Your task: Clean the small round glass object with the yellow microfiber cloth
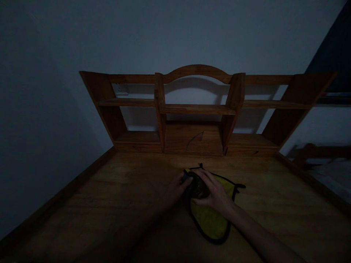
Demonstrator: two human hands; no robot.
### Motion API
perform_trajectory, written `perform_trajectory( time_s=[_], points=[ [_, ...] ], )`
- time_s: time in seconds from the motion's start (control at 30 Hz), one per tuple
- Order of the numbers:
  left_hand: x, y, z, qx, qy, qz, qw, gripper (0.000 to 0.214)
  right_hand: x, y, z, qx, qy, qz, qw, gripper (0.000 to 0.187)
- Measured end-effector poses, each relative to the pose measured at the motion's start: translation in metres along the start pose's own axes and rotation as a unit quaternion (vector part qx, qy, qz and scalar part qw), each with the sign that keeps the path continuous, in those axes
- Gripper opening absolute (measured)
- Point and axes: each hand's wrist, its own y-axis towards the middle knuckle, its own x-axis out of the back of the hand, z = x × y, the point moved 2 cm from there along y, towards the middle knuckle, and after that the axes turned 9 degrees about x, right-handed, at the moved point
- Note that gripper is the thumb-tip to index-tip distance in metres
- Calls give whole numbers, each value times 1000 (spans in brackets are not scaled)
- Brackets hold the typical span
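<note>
A yellow cloth with black edging (pixel 212 223) lies on the wooden desktop, its left side folded up. On it rests a dark, shiny, rounded object (pixel 201 187), perhaps glass; the dim light hides its exact kind. My right hand (pixel 215 193) curves around this object from the right, thumb below and fingers over the top. At its left side, my left hand (pixel 179 186) pinches the lifted, dark edge of the cloth against the object. The left fingertips are partly lost in shadow.
Behind the hands, a wooden shelf unit (pixel 197 109) with several compartments stands at the desk's back, against the wall. Raised wooden rims run along the left (pixel 68 188) and right (pixel 315 180) desk edges. A wall socket (pixel 121 89) shows through the upper left compartment.
</note>
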Motion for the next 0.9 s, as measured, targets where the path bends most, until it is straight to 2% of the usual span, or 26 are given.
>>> perform_trajectory(
  time_s=[0.13,0.33,0.47,0.57,0.73,0.9],
  points=[
    [-1,2,-1,44,-46,-8,998,43,2,-1,-6,-25,4,-30,999,82],
    [-5,-5,-4,57,-159,86,982,45,4,-4,-12,-19,2,-32,999,83],
    [-6,-5,0,44,-186,100,976,42,10,-5,-13,-28,1,-19,999,88],
    [-7,-7,-1,17,-141,96,985,41,13,-5,-12,-15,-6,-11,1000,94],
    [-6,-16,-13,-40,4,18,999,37,11,-4,-7,-4,13,-12,1000,92],
    [-5,-17,-16,-64,24,1,998,34,10,-3,-2,2,8,-14,1000,83]
  ],
)
